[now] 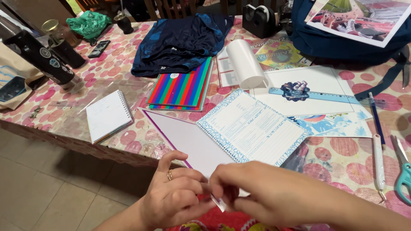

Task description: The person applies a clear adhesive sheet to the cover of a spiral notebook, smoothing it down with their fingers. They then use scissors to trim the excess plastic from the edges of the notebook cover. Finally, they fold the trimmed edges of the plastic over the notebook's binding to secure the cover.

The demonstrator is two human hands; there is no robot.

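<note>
My left hand (173,194) and my right hand (261,192) meet at the near table edge, both pinching the near corner of a white cover sheet (184,139) with a purple border. The sheet lies under an open spiral notebook (250,128) with a blue patterned frame. A small white strip hangs below my fingers (218,203). A ring is on my left hand.
A striped spiral notebook (182,85), a small white notepad (107,115), a white roll (245,63), a blue ruler (325,96), a pen (376,119), a craft knife (379,164), teal scissors (403,177), dark cloth (180,40), a tape dispenser (259,19), bottles (43,57) and a backpack (342,40) crowd the dotted tablecloth (342,162).
</note>
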